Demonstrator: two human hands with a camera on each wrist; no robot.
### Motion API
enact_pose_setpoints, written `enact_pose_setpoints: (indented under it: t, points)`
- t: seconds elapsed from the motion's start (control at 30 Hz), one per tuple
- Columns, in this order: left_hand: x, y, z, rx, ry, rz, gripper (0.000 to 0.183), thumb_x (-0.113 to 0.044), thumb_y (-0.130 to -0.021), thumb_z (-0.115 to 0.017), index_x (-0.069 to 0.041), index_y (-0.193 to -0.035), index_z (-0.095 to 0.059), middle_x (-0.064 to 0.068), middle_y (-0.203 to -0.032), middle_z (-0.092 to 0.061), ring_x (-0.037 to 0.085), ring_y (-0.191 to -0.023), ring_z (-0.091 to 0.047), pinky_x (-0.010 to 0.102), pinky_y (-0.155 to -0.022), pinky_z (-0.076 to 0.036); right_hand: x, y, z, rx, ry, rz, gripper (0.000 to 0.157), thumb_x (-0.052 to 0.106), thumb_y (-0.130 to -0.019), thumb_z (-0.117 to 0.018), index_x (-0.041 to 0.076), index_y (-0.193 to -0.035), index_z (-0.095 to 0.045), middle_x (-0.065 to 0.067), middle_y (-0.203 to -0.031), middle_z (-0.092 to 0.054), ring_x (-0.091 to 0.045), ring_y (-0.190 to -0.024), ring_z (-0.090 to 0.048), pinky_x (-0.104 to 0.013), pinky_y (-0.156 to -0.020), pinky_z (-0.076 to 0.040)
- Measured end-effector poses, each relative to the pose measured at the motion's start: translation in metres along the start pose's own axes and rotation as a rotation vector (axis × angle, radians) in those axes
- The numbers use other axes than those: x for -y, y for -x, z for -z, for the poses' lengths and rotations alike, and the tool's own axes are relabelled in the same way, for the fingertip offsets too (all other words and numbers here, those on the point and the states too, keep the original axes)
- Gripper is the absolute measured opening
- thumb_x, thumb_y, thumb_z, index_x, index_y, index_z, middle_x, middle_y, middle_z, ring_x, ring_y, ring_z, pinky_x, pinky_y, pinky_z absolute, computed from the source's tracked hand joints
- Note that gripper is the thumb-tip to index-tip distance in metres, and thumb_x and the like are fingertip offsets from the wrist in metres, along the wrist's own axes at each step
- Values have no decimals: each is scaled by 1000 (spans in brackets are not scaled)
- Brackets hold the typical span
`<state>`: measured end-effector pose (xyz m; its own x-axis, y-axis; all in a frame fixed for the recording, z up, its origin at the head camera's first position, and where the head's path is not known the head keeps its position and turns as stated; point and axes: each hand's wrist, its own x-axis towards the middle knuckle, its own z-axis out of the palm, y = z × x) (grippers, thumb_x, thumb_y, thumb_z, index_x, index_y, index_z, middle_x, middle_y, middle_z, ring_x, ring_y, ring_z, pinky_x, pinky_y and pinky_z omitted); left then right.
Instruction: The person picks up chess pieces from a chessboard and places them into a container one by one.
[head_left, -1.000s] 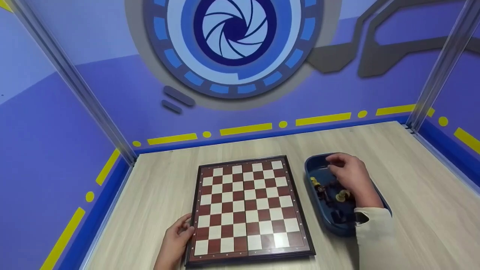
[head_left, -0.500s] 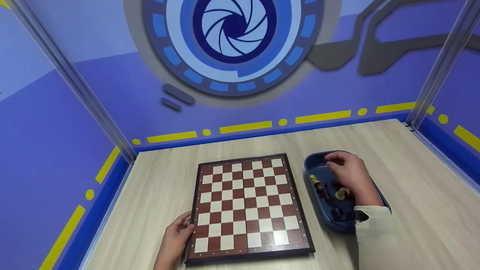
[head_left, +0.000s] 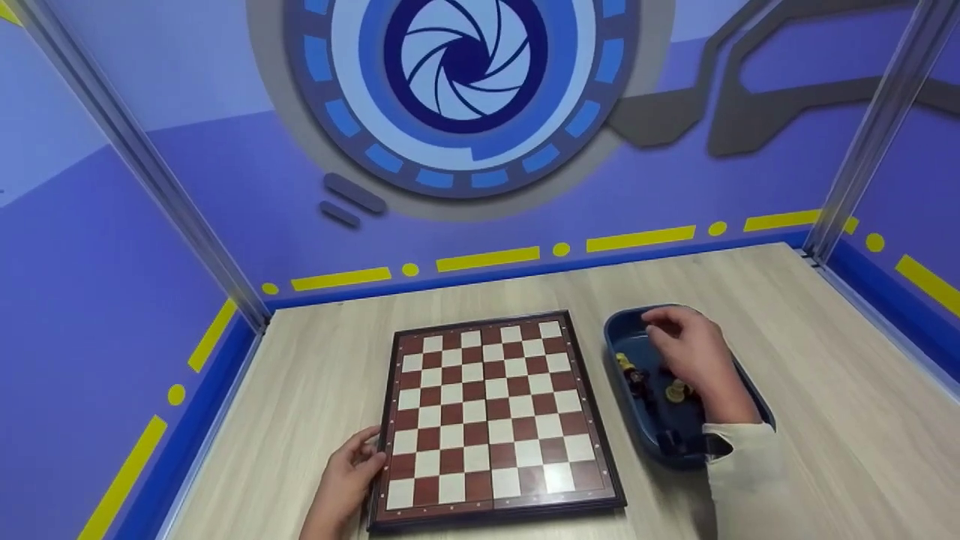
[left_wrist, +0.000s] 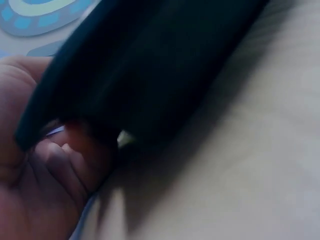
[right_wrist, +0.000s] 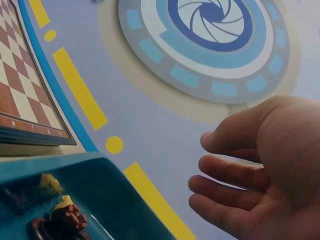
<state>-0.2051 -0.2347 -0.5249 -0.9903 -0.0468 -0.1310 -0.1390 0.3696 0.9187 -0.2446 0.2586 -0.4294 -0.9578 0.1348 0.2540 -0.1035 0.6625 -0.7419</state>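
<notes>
A brown-and-white checkered chessboard (head_left: 491, 420) with a dark frame lies flat on the table. My left hand (head_left: 345, 472) grips its near left edge, thumb against the frame. In the left wrist view, the fingers (left_wrist: 57, 165) curl by the dark board edge (left_wrist: 140, 65); part of them is hidden. Over the blue tray (head_left: 636, 346), to the board's right, my right hand (head_left: 694, 356) hovers with loosely bent fingers. Nothing is between them in the right wrist view, where thumb and fingertips stand apart. Dark chess pieces (right_wrist: 70, 220) and a yellowish piece (head_left: 676, 391) lie inside the tray.
The wood-grain table (head_left: 322, 360) ends at a blue-purple back wall (head_left: 480, 236) with yellow dashes. Side panels with metal posts (head_left: 217, 247) stand left and right. A narrow strip of table separates board and tray.
The head view has shifted slightly. Both hands keep their poses, the left at the board's edge and the right above the tray.
</notes>
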Motion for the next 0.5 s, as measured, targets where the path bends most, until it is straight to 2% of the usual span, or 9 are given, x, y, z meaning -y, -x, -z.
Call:
enact_pose_setpoints:
  t: [0.13,0.23,0.4,0.5]
  points:
    - [-1,-4,3,56,-18,6,55,-8,-92,-59,0,-143,-42,9,-102,-59,16,-88,-55,27,-72,-49,2,3,0,-23,6,16,27,21,-96,-55,10,-118,-66,-12,-117,-64,-27,-97,-61,-35,-75,-50]
    - [-7,-7,8,86,-57,15,57,-10,-92,-60,0,-145,-40,12,-104,-60,17,-86,-57,28,-66,-50,4,6,-1,-28,2,18,26,21,-97,-55,11,-118,-66,-12,-116,-63,-26,-99,-61,-37,-78,-51]
    - [-27,-10,17,85,-160,8,58,-13,-92,-59,-5,-146,-39,14,-108,-58,17,-80,-60,32,-57,-52,5,7,0,-32,-9,53,28,24,-97,-56,11,-120,-65,-12,-119,-62,-30,-107,-62,-46,-85,-52]
    - [-39,-13,21,75,-229,0,60,-14,-92,-59,-6,-147,-37,18,-116,-57,20,-87,-65,35,-63,-56,5,7,0,-21,-18,73,33,31,-98,-56,10,-123,-63,-13,-123,-61,-34,-115,-60,-52,-89,-52]
